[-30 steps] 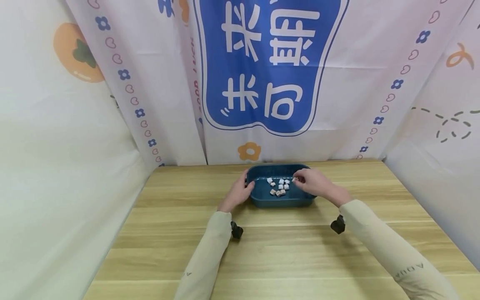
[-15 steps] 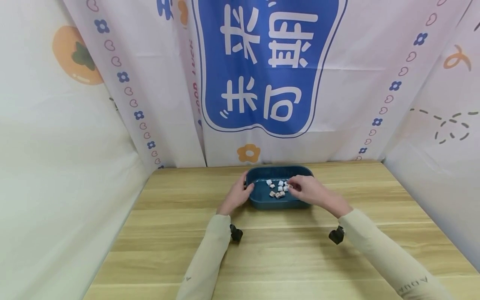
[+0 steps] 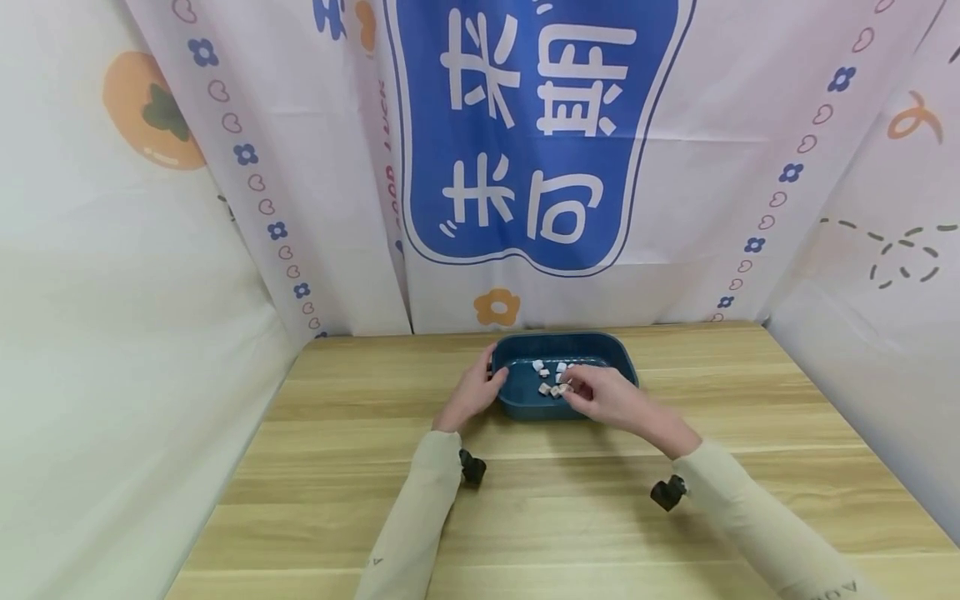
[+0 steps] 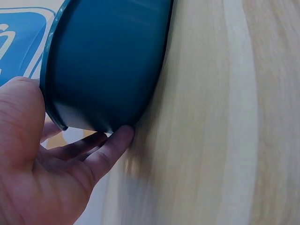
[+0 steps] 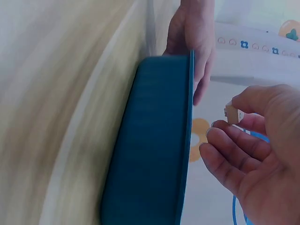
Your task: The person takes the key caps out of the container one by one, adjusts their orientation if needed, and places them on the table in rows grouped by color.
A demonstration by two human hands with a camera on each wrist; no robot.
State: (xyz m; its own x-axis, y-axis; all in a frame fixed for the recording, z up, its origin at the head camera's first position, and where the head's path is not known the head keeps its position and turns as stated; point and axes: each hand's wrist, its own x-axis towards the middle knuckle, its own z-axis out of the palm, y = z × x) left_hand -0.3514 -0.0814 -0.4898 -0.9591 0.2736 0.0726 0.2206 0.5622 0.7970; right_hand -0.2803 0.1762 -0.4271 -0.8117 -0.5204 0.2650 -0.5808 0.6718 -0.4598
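Observation:
A dark teal rectangular tray [image 3: 536,412] sits at the back of the table, with several small cubes in it. White cubes [image 3: 537,365] lie toward its back and middle, and beige cubes [image 3: 555,392] toward its front. My left hand [image 3: 474,392] grips the tray's left end, thumb over the rim and fingers against the outside wall [image 4: 108,65]. Over the tray's front right, my right hand [image 3: 611,400] pinches one small cube [image 5: 233,114] between thumb and index finger, above rim height. It has a pale face with a small mark. The right hand hides part of the tray's contents.
The tray stands on a wood-grain table [image 3: 555,508], close to its back edge. Behind it hangs a white cloth [image 3: 450,300] with a blue panel and printed characters. More white cloth [image 3: 135,333] closes off both sides. A small black device [image 3: 472,468] sits at each wrist.
My right hand has moved left and toward the front, from the tray's right end to above the beige cubes. My left hand keeps its grip on the tray.

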